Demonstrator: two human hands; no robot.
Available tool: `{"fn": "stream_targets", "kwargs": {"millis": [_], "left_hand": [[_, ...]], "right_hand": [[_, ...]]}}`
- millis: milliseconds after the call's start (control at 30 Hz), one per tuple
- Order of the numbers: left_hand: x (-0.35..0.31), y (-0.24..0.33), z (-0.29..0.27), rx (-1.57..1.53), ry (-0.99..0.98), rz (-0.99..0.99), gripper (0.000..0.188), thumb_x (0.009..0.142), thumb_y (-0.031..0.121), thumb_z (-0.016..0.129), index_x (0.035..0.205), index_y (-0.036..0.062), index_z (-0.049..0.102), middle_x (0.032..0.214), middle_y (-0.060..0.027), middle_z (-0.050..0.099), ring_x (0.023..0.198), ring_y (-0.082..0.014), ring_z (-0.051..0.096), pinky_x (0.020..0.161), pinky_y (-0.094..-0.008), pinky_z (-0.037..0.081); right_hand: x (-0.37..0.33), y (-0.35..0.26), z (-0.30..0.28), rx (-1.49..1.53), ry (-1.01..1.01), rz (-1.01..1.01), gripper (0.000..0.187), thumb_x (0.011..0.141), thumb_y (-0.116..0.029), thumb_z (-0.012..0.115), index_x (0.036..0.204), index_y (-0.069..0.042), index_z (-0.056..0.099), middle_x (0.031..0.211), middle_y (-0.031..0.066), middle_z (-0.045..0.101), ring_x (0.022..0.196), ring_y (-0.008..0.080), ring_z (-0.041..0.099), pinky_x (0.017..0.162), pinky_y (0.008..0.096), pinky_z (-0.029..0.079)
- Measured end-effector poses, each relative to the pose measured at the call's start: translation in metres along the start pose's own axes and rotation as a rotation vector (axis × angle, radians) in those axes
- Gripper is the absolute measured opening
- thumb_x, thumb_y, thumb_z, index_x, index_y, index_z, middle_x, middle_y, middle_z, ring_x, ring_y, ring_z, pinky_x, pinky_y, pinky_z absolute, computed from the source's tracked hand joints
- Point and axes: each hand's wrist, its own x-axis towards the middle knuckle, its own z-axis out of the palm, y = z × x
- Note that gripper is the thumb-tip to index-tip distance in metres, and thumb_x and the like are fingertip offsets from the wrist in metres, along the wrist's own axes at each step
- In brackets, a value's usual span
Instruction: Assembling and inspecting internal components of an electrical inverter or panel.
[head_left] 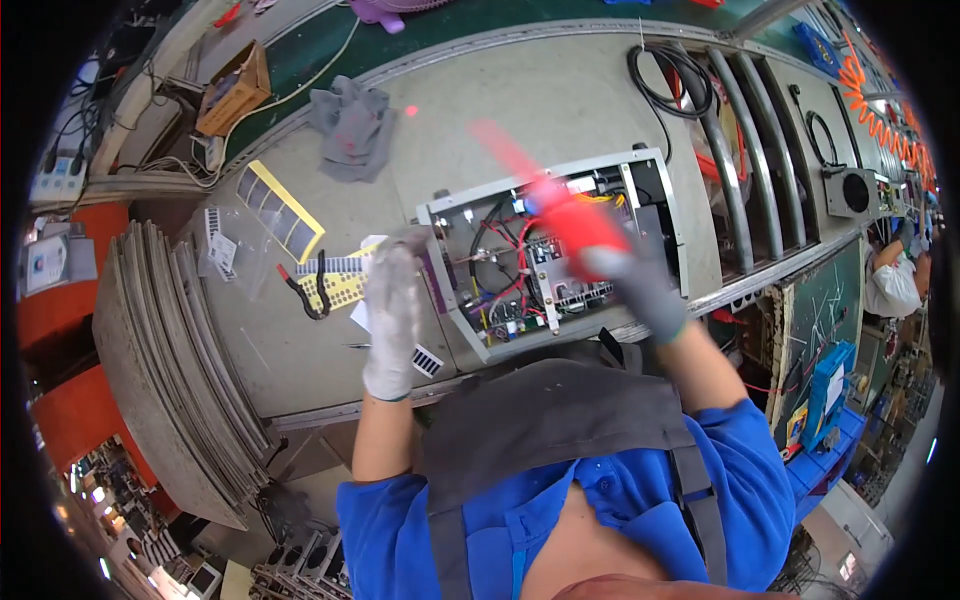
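An open metal case [673, 222] lies on the grey bench in front of me, with circuit boards, red, black and yellow wires inside. My right hand [655, 290], in a grey glove, is closed around a long red handheld tool [575, 225] above the case. Motion blurs the tool, so its exact kind does not show; it points up and to the left. Beside the case's left side is my left hand [392, 315] in a whitish glove, fingers stretched out and holding nothing visible. Whether its fingertips touch the case I cannot tell.
Left of the case lie black-handled pliers [312, 297], a yellow-edged label sheet [280, 212] and a grey cloth [350, 130]. A coiled black cable [675, 85] and metal bars [762, 150] are at the right. Stacked grey boards [165, 360] stand at the left.
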Motion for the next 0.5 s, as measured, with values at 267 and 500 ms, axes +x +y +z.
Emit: {"fn": "stream_targets", "kwargs": {"millis": [267, 500], "left_hand": [[-0.002, -0.016, -0.009, 0.108, 0.062, -0.198, 0.040, 0.104, 0.028, 0.053, 0.127, -0.0042, 0.061, 0.123, -0.0135, 0.065, 0.115, -0.0222, 0.061, 0.100, -0.0334, 0.045], [0.004, -0.020, -0.026, 0.061, 0.123, -0.130, 0.031, 0.102, 0.013, 0.055, 0.124, -0.0080, 0.059, 0.120, -0.0099, 0.064, 0.110, -0.0140, 0.058, 0.098, -0.0266, 0.045]], "right_hand": [[-0.162, -0.021, -0.322, -1.025, 0.383, -0.025, 0.034, 0.090, -0.023, 0.066, 0.118, -0.004, 0.058, 0.106, 0.0066, 0.063, 0.095, 0.0245, 0.062, 0.080, 0.0406, 0.051], [-0.211, -0.106, -0.242, -0.295, 0.990, -0.595, 0.043, 0.094, -0.039, 0.064, 0.117, -0.002, 0.064, 0.101, 0.0009, 0.066, 0.082, 0.0108, 0.057, 0.070, 0.0236, 0.041]]}}
